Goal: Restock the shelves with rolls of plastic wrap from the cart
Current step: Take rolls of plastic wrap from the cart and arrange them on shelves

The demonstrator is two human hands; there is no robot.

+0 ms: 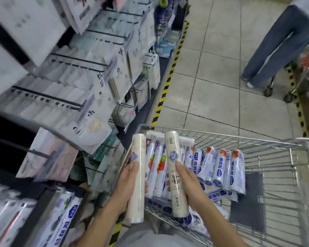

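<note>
My left hand grips a cream roll of plastic wrap with a blue flower print, held upright at the cart's left edge. My right hand grips a second cream roll of the same kind over the cart. The wire shopping cart holds several white and blue rolls of wrap, some with red fruit pictures. The shelves stand to the left, with hanging packets on black pegs and blue-labelled rolls on a lower shelf.
A person in wide blue jeans stands at the far right beside another cart's wheels. Yellow and black floor tape runs along the shelf base. Grey floor tiles stretch ahead between the shelves and that person.
</note>
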